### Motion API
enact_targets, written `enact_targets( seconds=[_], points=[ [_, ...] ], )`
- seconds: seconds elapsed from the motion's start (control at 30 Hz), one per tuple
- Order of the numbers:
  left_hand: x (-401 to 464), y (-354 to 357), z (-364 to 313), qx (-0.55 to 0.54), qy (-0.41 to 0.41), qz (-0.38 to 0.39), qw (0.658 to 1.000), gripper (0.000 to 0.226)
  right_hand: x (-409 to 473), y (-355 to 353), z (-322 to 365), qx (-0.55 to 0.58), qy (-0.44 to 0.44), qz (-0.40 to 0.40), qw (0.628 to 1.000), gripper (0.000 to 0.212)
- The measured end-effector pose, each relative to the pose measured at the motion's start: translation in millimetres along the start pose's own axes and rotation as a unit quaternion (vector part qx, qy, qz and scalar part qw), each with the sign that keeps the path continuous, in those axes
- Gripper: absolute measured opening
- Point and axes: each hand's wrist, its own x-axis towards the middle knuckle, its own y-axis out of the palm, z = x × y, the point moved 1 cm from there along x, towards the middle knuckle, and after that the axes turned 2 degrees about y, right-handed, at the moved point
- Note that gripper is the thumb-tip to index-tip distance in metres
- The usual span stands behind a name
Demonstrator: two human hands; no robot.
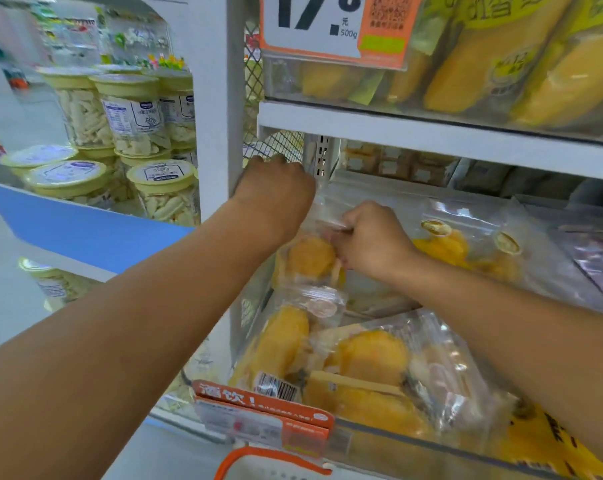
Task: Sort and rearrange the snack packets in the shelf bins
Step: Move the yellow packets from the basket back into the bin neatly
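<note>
Both hands are gripping one packet point(310, 261) at the bin's point(431, 448) back-left corner — the left hand point(275, 195) curling over its clear top edge, the right hand point(369, 240) pinching beside it — its long axis hanging downward beneath them.

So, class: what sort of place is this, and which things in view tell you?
Probably a snack shop or supermarket aisle: a price card marked per 500g, clear shelf bins of packets, and stacked tubs.
</note>
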Motion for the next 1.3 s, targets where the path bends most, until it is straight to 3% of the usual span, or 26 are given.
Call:
enact_targets(
  seconds=[0.1,0.17,0.23,0.3,0.37,0.43,0.5,0.57,0.6,0.67,0.73,0.8,0.87,0.9,1.0,1.07,1.2,1.27,1.3],
  points=[
    [1.6,-0.9,-0.5,-0.010,-0.035,-0.008,0.999,0.022,-7.7,-0.3,9.3,-0.008,0.086,0.072,0.994,0.049],
    [1.4,0.1,-0.1,-0.041,-0.060,-0.023,0.997,0.024,-12.9,-13.6,22.0,-0.013,0.151,0.129,0.980,0.065],
    [-0.1,0.9,0.0,-0.082,-0.068,-0.047,0.993,0.031,-17.5,-19.7,32.1,-0.099,0.140,0.223,0.960,0.073],
    [-2.6,2.2,1.8,-0.137,-0.079,-0.057,0.986,0.040,-28.2,-8.2,37.5,-0.173,0.074,0.293,0.937,0.058],
    [-4.6,1.7,1.6,-0.200,-0.069,-0.052,0.976,0.036,-32.1,1.3,34.7,-0.123,0.057,0.298,0.945,0.045],
    [-5.9,4.9,-0.4,-0.256,-0.019,-0.015,0.966,0.028,-22.3,0.7,25.7,-0.066,0.060,0.238,0.967,0.038],
    [-8.3,9.5,-3.2,-0.320,0.013,0.041,0.947,0.030,-8.1,-7.1,14.1,-0.090,0.034,0.086,0.992,0.030],
    [-9.0,13.6,-4.8,-0.359,0.011,0.098,0.928,0.034,2.7,-9.0,0.5,-0.068,-0.005,-0.086,0.994,0.028],
    [-10.3,13.1,-4.8,-0.356,0.014,0.117,0.927,0.054,5.3,-6.9,-4.1,-0.013,-0.030,-0.127,0.991,0.028],
    [-10.8,13.2,-5.1,-0.334,0.027,0.126,0.934,0.098,5.0,0.3,-8.8,0.125,-0.073,-0.130,0.981,0.029],
    [-6.9,16.2,-4.1,-0.266,0.044,0.111,0.957,0.111,2.2,6.6,-6.8,0.209,-0.073,-0.099,0.970,0.027],
    [-1.2,18.8,-1.9,-0.192,0.035,0.086,0.977,0.089,2.3,5.7,-1.3,0.207,-0.066,-0.061,0.974,0.025],
    [0.9,15.7,1.2,-0.146,0.016,0.060,0.987,0.067,3.4,-6.5,6.5,0.135,-0.017,0.045,0.990,0.033],
    [0.8,14.2,2.1,-0.145,0.015,0.055,0.988,0.060,3.3,-15.7,7.9,0.045,0.004,0.124,0.991,0.040],
    [-3.3,10.2,1.9,-0.172,0.013,0.058,0.983,0.050,-10.1,-33.5,10.6,-0.193,0.007,0.343,0.919,0.045],
    [-6.0,9.2,1.5,-0.156,0.004,0.047,0.987,0.047,-22.3,-30.1,11.3,-0.258,0.021,0.418,0.871,0.060],
    [-8.6,7.9,-1.3,-0.108,-0.008,0.003,0.994,0.041,-31.4,-13.1,9.8,-0.306,0.053,0.460,0.832,0.076],
    [-9.4,9.8,-2.5,-0.092,-0.011,-0.001,0.996,0.039,-26.6,-11.5,4.8,-0.286,0.050,0.428,0.856,0.060],
    [-9.6,11.4,-3.1,-0.089,-0.010,-0.001,0.996,0.039,-23.4,-13.3,2.6,-0.281,0.036,0.382,0.880,0.039]
  ],
)
